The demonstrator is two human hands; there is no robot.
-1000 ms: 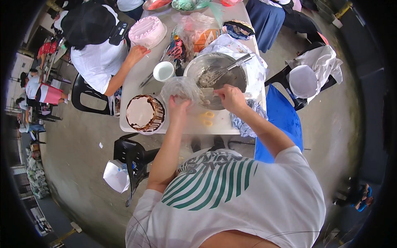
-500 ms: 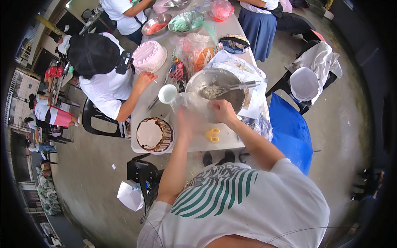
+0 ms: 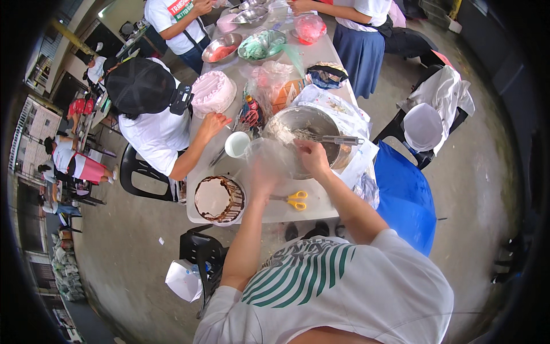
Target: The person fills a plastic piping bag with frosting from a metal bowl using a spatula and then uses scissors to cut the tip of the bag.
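- Right hand (image 3: pixel 312 156) of mine rests closed on the metal mixing bowl's (image 3: pixel 306 123) near rim, whisk (image 3: pixel 329 139) lying inside.
- Left hand (image 3: pixel 264 175), blurred, grips a clear plastic bag (image 3: pixel 269 153); yellow scissors (image 3: pixel 295 200) lie at the worktop's (image 3: pixel 275 213) near edge.

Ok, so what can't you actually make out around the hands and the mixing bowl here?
- Left hand, head view: smeared by motion blur, so its grip on the clear plastic bag is unclear.
- Right hand: its fingers curl away at the metal bowl rim, hiding what they pinch.
- Bowl contents: pale, too small to identify; whisk lies across.
- Yellow scissors: blades partly behind the left forearm.
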